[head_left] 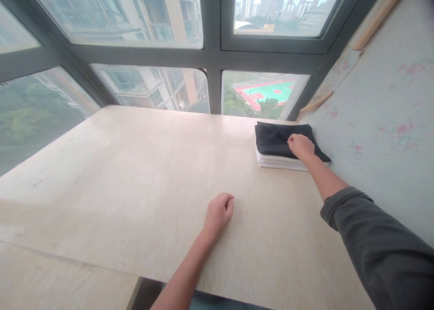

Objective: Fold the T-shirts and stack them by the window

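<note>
A folded black cloth lies on top of a stack of folded white cloths at the back right of the pale tabletop. Over the black cloth is my right hand, its fingers pinched together at the cloth's surface; whether any fabric is between them is too small to tell. My left hand rests on the tabletop near the middle, to the left of and nearer than the stack. Its fingers are curled with thumb and forefinger close together, and nothing shows in them.
Dark window frames rise behind the tabletop's back edge. A wall with floral paper stands close on the right, beside the stack. The tabletop's front edge and a seam run across the lower left.
</note>
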Demonstrator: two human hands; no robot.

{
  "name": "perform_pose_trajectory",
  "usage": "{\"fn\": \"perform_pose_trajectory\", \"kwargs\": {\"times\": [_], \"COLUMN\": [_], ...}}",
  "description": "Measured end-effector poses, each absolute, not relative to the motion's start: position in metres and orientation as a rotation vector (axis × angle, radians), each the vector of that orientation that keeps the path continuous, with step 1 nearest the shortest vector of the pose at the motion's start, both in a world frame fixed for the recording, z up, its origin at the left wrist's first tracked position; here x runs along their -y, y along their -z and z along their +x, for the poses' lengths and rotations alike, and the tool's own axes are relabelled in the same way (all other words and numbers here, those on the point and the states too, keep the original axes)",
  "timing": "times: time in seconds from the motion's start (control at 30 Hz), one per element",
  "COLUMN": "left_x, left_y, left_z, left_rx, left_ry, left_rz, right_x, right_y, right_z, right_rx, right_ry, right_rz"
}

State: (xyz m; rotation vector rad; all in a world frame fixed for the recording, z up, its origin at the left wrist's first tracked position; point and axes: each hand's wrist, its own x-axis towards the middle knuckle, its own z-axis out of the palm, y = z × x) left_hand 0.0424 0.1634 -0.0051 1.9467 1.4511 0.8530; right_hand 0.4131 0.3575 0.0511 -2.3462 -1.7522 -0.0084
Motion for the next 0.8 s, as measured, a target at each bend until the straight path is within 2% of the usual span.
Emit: {"fn": "perform_pose_trajectory", "kwargs": {"times": [0.3,0.47,0.6,0.8], "left_x": [-0.162,-0.163,-0.164,-0.164], "left_y": [0.005,0.006,0.007,0.007], "left_z": [0.043,0.043,0.042,0.042], "left_rx": [-1.451,-1.438,-1.42,-1.372], "left_ry": [-0.881,-0.898,-0.91,-0.95], "left_rz": [1.924,1.909,1.892,1.818], "right_x": [-0.337,-0.332,-0.324,-0.282], "right_y": [-0.071,-0.101,-0.146,-0.252], "right_z": [0.41,0.405,0.388,0.335], "right_rx": [1.803,1.835,1.78,1.722], "right_ry": [0.234,0.331,0.383,0.578], "right_rz": [-2.251,-2.129,-2.033,-1.398]}}
